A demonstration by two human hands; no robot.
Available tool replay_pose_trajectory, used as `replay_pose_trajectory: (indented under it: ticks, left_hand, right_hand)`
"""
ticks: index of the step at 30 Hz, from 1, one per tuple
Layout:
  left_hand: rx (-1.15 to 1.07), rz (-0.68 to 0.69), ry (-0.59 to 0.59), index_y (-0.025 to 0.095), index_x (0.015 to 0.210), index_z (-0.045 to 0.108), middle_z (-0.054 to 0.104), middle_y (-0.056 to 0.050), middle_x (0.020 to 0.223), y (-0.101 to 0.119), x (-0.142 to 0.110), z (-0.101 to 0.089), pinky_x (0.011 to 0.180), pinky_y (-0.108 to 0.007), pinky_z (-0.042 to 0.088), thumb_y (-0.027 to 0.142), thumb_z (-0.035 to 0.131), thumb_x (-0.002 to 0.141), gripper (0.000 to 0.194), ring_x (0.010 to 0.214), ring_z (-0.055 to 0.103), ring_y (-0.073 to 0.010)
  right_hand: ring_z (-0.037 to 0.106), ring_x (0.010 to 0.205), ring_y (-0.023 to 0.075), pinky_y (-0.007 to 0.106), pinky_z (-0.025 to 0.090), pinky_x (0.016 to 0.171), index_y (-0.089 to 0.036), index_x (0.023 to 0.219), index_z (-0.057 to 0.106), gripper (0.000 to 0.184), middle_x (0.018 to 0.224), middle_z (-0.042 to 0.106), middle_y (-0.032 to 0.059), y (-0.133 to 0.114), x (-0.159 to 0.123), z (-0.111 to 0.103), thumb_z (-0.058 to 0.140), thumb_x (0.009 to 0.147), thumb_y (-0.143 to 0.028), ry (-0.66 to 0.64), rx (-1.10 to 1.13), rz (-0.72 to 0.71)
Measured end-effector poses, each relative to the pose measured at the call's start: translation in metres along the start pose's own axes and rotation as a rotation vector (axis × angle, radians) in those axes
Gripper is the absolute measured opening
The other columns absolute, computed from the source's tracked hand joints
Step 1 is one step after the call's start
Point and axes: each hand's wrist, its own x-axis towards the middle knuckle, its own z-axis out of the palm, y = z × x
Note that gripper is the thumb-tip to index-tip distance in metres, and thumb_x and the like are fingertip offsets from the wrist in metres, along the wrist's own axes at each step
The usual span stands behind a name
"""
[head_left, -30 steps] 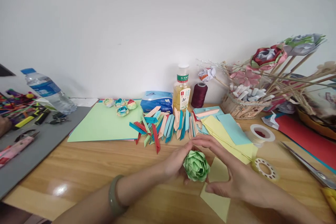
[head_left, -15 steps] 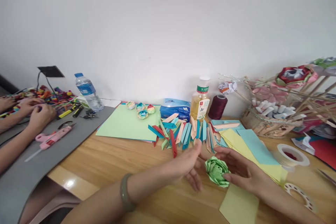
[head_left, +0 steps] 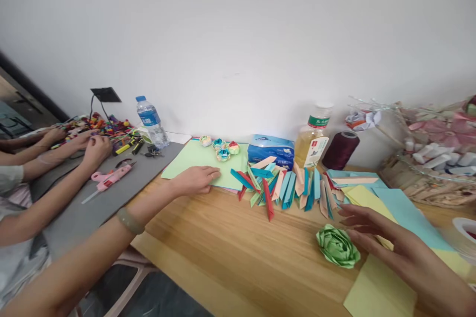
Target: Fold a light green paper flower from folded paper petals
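A green folded-paper rose (head_left: 337, 246) rests on the wooden table. Just right of it is my right hand (head_left: 394, 242), open, its thumb and fingers spread beside the petals; whether a fingertip touches them I cannot tell. My left hand (head_left: 195, 180) reaches over the near edge of a stack of pale green paper (head_left: 178, 166), fingers stretched out and nothing held. Behind that hand, several small multicoloured paper flowers (head_left: 223, 153) sit on the stack. Folded paper strips (head_left: 286, 190) in red, blue, green and peach lie between my hands.
A tissue pack (head_left: 270, 152), a tea bottle (head_left: 313, 136) and a dark thread spool (head_left: 340, 150) stand by the wall. Yellow paper (head_left: 381, 290) lies under my right wrist. At left are a water bottle (head_left: 152, 123), a pink glue gun (head_left: 111, 178) and other people's hands (head_left: 97, 151).
My left hand has moved left, from beside the rose to the green paper stack. My right hand has come off the rose, which stays on the table. The view has turned left.
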Motion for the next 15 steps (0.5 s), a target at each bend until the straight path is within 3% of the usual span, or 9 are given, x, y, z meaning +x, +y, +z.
replay_pose_trajectory:
  ticks: [2,5,10,15]
  left_hand:
    - [-0.016,-0.028,0.006,0.022,0.115,0.051,0.060,-0.007,0.118,-0.009,0.000,-0.004,0.085,-0.029,0.044,0.019,0.050,0.076,0.039,0.103,0.057,-0.0215]
    - [-0.038,-0.111,0.065,0.021,0.111,0.052,0.067,-0.006,0.093,-0.016,0.000,-0.016,0.073,-0.028,0.045,0.026,0.032,0.088,0.031,0.082,0.063,-0.0199]
    - [-0.111,-0.151,0.148,0.019,0.115,0.049,0.062,-0.008,0.111,-0.024,0.002,-0.021,0.081,-0.028,0.042,0.031,0.027,0.090,0.036,0.098,0.058,-0.0215]
    - [-0.195,-0.170,0.169,0.019,0.109,0.054,0.066,-0.006,0.098,-0.027,0.004,-0.015,0.075,-0.028,0.042,0.033,0.030,0.089,0.034,0.087,0.060,-0.0209]
  right_hand:
    - [0.066,0.090,0.0254,0.031,0.057,0.071,-0.023,0.112,0.054,0.039,0.098,0.069,0.0077,0.002,0.002,0.000,0.052,0.080,-0.045,-0.008,-0.018,0.010]
    - [0.067,0.083,0.0261,0.028,0.058,0.063,-0.026,0.113,0.053,0.039,0.090,0.071,0.0068,0.006,0.004,-0.001,0.053,0.079,-0.045,-0.006,-0.039,-0.006]
    - [0.067,0.081,0.0261,0.028,0.058,0.062,-0.028,0.105,0.058,0.030,0.091,0.070,0.0067,0.004,0.008,-0.003,0.051,0.080,-0.043,0.007,-0.117,-0.075]
    - [0.066,0.082,0.0260,0.033,0.056,0.066,-0.024,0.092,0.065,0.032,0.096,0.069,0.0088,-0.028,0.018,0.010,0.050,0.078,-0.049,-0.026,-0.179,-0.133]
